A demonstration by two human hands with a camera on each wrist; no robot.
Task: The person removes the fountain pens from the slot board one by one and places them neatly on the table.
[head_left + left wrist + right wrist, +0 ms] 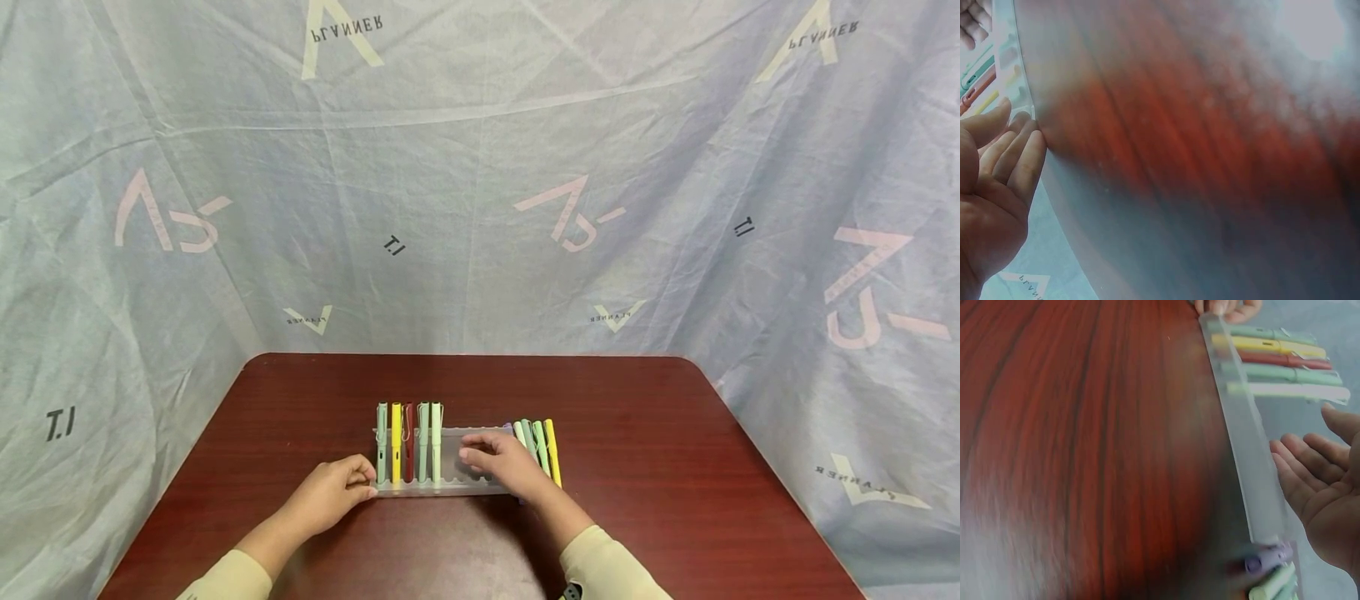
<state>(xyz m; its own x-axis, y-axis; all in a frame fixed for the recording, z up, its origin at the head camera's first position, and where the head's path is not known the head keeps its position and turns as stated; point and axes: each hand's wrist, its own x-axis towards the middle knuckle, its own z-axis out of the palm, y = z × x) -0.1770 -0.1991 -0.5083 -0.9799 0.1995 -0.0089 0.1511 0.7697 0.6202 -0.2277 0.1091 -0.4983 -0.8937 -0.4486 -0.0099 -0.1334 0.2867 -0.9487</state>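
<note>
A clear plastic pen rack (472, 490) lies on the table with several pens side by side in its left part: a grey-green pen (382, 442), a yellow pen (396, 442), a dark red pen (408, 442), another grey-green pen (423, 442) and a pale green pen (437, 442). My left hand (335, 493) pinches the rack's near left corner between thumb and fingers. Over the rack's pen-free right part hovers my right hand (504, 463), fingers loosely bent, with nothing in its grasp; its palm (1335, 512) shows in the right wrist view.
Right of the rack, partly behind my right hand, lies a group of loose pens, among them a yellow pen (553, 450), a green pen (540, 446) and a purple pen (1269, 557). The dark red wooden table (660, 500) is surrounded by a grey printed cloth (465, 167).
</note>
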